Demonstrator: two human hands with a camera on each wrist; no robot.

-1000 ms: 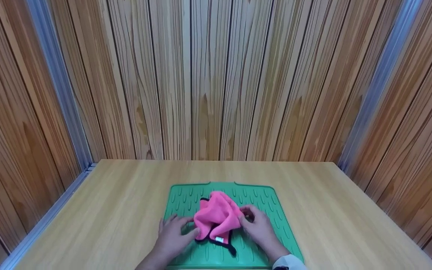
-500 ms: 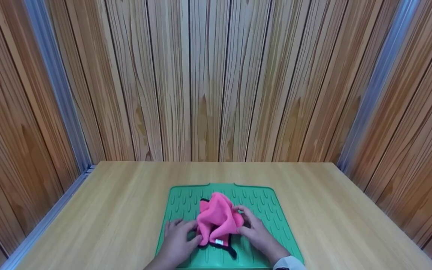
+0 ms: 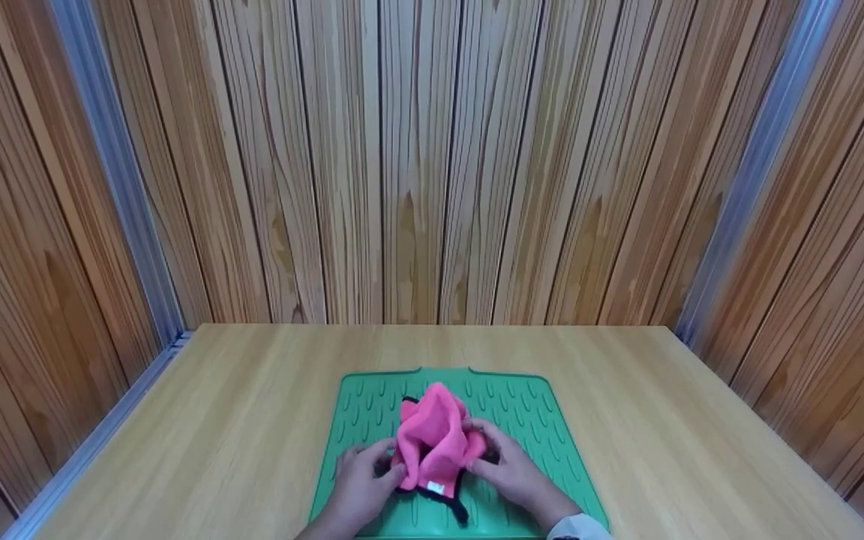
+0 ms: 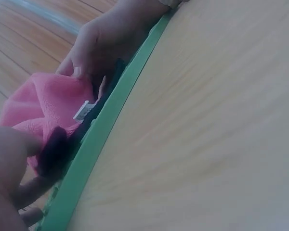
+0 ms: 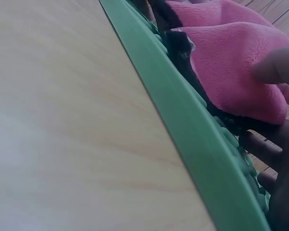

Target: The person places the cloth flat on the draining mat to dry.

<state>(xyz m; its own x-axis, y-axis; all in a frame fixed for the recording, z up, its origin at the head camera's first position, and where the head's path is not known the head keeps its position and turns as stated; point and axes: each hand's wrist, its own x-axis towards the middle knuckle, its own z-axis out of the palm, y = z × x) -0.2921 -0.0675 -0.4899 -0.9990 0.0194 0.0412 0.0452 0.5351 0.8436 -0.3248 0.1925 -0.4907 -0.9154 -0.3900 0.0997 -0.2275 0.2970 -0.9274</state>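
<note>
A crumpled pink cloth (image 3: 432, 439) with black edging lies bunched on a green ribbed mat (image 3: 544, 427). A white tag (image 3: 436, 487) and a black hanging loop (image 3: 460, 514) show at its near edge. My left hand (image 3: 361, 480) pinches the cloth's left side; in the left wrist view its thumb is on top and its fingers lie at the black edge. On the other side my right hand (image 3: 508, 465) pinches the cloth's right fold. The right wrist view has that thumb (image 5: 274, 67) pressed on the pink pile, with the fingers below the edge.
The mat lies on a light wooden table (image 3: 252, 397), near its front. Wood-plank walls (image 3: 417, 165) stand behind and at both sides, with metal strips (image 3: 136, 195) in the corners.
My left hand has moved slightly right and closed in on the cloth. The right hand has taken a fuller grip on its fold. The cloth is bunched a little narrower, its loop swung slightly left.
</note>
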